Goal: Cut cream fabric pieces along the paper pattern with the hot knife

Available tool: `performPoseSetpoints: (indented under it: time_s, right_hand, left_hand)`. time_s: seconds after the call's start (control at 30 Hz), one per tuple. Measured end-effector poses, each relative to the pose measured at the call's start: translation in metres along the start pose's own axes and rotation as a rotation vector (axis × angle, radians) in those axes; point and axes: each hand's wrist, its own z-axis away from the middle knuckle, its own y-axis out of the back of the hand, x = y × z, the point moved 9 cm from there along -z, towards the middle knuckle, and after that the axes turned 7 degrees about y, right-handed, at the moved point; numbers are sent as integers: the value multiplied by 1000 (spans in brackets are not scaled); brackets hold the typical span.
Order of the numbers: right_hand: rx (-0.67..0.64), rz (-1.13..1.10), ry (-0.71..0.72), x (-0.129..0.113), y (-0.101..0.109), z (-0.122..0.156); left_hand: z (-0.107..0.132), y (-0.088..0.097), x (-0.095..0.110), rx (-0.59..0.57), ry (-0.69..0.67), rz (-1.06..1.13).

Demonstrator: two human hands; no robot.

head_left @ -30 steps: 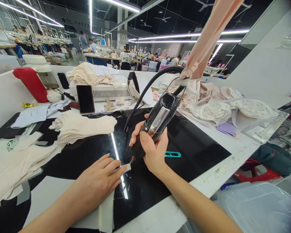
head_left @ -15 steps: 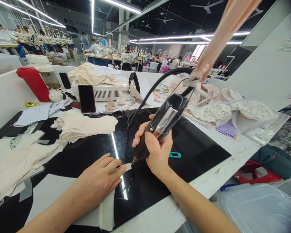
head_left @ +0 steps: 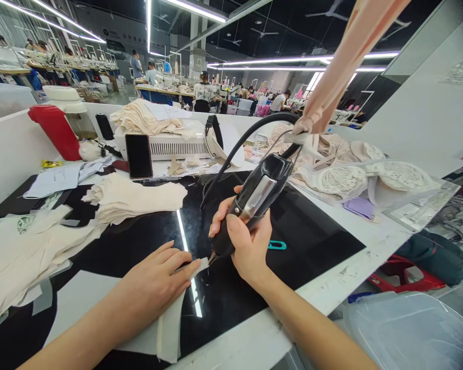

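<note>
My right hand [head_left: 247, 241] is wrapped round a black handheld electric tool [head_left: 260, 187] with a silver side panel. Its thin metal tip [head_left: 213, 255] points down at the end of a pale fabric strip [head_left: 203, 264]; whether they touch is hard to tell. My left hand [head_left: 160, 275] lies flat with fingers stretched out, pressing that strip against the black glossy work surface [head_left: 308, 246]. Beneath my left forearm are a white sheet [head_left: 83, 290] and a longer pale strip [head_left: 170, 329]. A knotted pink fabric band [head_left: 327, 87] suspends the tool from above.
A thick black cable [head_left: 239, 146] arches behind the tool. Cream fabric stacks [head_left: 139, 198] and cut pieces [head_left: 34, 257] lie left. A teal cutter [head_left: 277, 245] is right of my right hand. A phone [head_left: 138, 155] leans at the back; lace cups [head_left: 343, 180] lie back right.
The tool's upper end and the pink band have swung slightly left, and my right hand has shifted a little left with them. My left hand stays pressed on the strip.
</note>
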Motion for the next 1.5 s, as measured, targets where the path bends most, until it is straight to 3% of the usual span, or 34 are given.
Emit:
performPoseSetpoints:
  time_s: [0.53, 0.7, 0.9, 1.2, 1.5]
  right_hand:
    - [-34, 8, 7, -6, 2, 0]
    - [26, -15, -15, -4, -1, -3]
    - [-12, -33, -24, 3, -15, -2]
    - [0, 8, -28, 7, -18, 0]
    - [54, 50, 0, 1, -2, -5]
  left_hand:
    - [23, 1, -2, -47, 61, 109]
    - [22, 1, -2, -14, 79, 151]
    - [16, 10, 2, 47, 74, 153]
    - [13, 11, 3, 81, 73, 138]
    - [13, 14, 4, 99, 78, 149]
